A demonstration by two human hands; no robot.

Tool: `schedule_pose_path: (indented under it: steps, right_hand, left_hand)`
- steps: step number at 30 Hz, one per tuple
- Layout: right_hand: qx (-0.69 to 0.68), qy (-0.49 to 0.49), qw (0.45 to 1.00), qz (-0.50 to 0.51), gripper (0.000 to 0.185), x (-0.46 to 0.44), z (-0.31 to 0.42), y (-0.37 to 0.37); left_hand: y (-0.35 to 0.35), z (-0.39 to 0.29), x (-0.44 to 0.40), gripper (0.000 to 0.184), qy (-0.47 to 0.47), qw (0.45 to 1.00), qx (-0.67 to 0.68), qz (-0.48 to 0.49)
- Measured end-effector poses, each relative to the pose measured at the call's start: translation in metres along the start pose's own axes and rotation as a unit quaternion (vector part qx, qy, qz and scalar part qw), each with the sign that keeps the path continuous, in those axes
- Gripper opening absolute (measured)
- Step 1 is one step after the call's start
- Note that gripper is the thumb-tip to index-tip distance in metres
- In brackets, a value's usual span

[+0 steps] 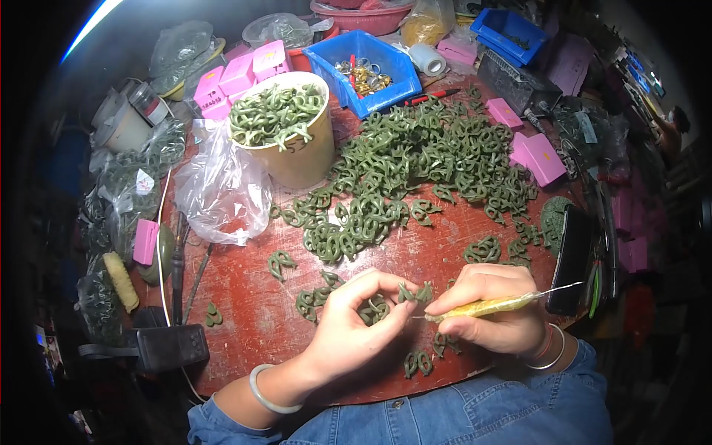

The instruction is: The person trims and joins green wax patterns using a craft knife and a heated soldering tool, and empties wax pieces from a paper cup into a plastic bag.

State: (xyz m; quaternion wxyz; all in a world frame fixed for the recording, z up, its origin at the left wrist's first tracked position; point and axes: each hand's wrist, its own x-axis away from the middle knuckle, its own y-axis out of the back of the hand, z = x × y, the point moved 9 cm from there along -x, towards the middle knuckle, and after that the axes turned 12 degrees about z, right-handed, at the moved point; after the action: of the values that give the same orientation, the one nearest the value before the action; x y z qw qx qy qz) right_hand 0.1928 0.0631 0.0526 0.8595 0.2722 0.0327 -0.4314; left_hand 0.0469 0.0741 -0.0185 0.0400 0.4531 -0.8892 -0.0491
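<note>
My left hand pinches a small green looped piece, waxy in look, between thumb and fingertips. More green loops show inside its curled fingers. In my right hand is a thin double-ended metal hand tool with a yellow wrapped handle, gripped like a pen. One metal end points left, close to my left thumb; whether it touches the piece I cannot tell. The other end sticks out to the right. Below the hands, a few loose green loops lie on the red table.
A large heap of green loops covers the table's middle. Behind it stand a full cream bucket and a blue bin. A plastic bag and black box lie left; a dark phone-like slab lies right.
</note>
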Motion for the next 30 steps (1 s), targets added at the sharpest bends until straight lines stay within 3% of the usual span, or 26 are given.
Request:
schedule_pose_path:
  steps: [12, 14, 17, 20, 22, 25, 30]
  right_hand:
    - [0.067, -0.005, 0.998, -0.007, 0.017, -0.001, 0.007, 0.0]
    - [0.04, -0.031, 0.997, -0.066, 0.019, 0.005, 0.004, 0.007]
    - [0.029, -0.042, 0.996, -0.071, 0.02, 0.006, -0.002, 0.003]
    - [0.113, -0.016, 0.993, -0.036, 0.021, -0.003, 0.007, -0.005]
    - [0.15, -0.01, 0.989, -0.002, 0.022, -0.005, 0.009, -0.013]
    - [0.159, -0.018, 0.987, -0.009, 0.024, -0.003, 0.009, -0.011]
    - [0.169, -0.022, 0.984, -0.041, 0.028, -0.003, 0.008, -0.005]
  left_hand:
    - [0.0, 0.004, 0.001, 0.017, 0.016, 0.998, 0.048, -0.022]
    - [0.001, 0.007, 0.002, 0.017, 0.026, 0.997, 0.063, -0.029]
    - [0.001, 0.006, 0.002, 0.017, 0.02, 0.997, 0.066, -0.029]
    - [-0.001, 0.005, 0.001, 0.021, 0.012, 0.998, 0.058, -0.017]
    - [-0.003, -0.007, 0.0, 0.024, -0.069, 0.998, 0.013, -0.004]
    - [-0.005, -0.006, 0.0, 0.027, -0.03, 0.997, 0.074, 0.022]
    - [-0.006, -0.007, 0.0, 0.031, -0.052, 0.996, 0.064, 0.024]
